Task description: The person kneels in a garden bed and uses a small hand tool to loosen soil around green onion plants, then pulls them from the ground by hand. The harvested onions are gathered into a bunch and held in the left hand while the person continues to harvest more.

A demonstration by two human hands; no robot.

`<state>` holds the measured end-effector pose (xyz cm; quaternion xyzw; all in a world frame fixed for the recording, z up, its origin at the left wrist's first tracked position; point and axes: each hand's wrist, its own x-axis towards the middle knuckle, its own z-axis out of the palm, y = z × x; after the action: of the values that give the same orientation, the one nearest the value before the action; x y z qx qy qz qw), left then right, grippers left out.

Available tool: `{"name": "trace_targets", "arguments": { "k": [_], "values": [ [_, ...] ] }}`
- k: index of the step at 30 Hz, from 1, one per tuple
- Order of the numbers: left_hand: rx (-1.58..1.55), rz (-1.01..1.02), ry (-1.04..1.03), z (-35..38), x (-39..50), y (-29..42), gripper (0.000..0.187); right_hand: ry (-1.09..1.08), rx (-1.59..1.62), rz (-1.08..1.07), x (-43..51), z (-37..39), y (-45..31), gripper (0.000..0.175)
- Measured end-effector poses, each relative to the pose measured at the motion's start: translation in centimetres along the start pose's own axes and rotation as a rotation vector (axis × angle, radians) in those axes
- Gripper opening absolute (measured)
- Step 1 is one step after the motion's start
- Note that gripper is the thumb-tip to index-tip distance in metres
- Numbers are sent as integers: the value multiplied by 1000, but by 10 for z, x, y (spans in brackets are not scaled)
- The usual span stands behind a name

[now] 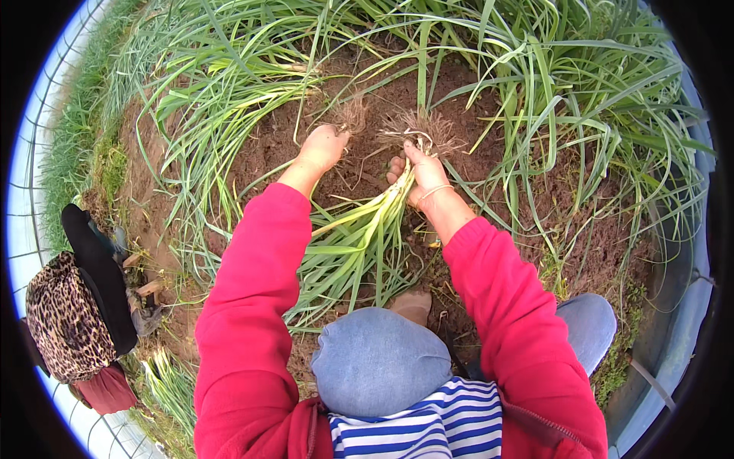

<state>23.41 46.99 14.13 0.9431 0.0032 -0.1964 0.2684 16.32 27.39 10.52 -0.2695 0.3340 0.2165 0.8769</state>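
A bunch of long-leaved green plants with pale stems (pixel 381 215) is in my right hand (pixel 421 175), gripped just below its roots, with the leaves hanging down towards my knee. Brown fibrous roots (pixel 427 132) spread out above that hand. To the left, my left hand (pixel 324 149) has its fingers closed on a small tuft of similar dry roots (pixel 351 117); whether a stem belongs to it is hidden by the hand. Dark, moist soil (pixel 355 172) lies beneath both hands.
Pulled-looking plants (pixel 200 115) lie on the soil at left. Dense green plants (pixel 550 74) stand at upper right. A co-worker in a leopard-print garment (pixel 69 315) is at far left, near a pale bundle of plants (pixel 169 384). Blue sheeting (pixel 679 333) edges the right side.
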Motion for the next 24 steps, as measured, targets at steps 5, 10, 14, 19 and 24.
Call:
{"name": "trace_targets", "arguments": {
  "k": [5, 10, 14, 19, 24],
  "values": [
    [105, 230, -266, 24, -59, 45, 44, -169, 77, 22, -12, 0, 19, 23],
    [-136, 364, -180, 14, -26, 33, 29, 18, 157, 37, -29, -46, 25, 13],
    [320, 324, 144, 22, 65, 16, 33, 33, 159, 100, -64, -60, 28, 14],
    [612, 341, 460, 28, 160, -1, 26, 48, 145, 184, -95, -75, 21, 16],
    [659, 1, 301, 43, 189, 13, 18, 69, 163, 194, -95, -94, 21, 17]
  ]
}}
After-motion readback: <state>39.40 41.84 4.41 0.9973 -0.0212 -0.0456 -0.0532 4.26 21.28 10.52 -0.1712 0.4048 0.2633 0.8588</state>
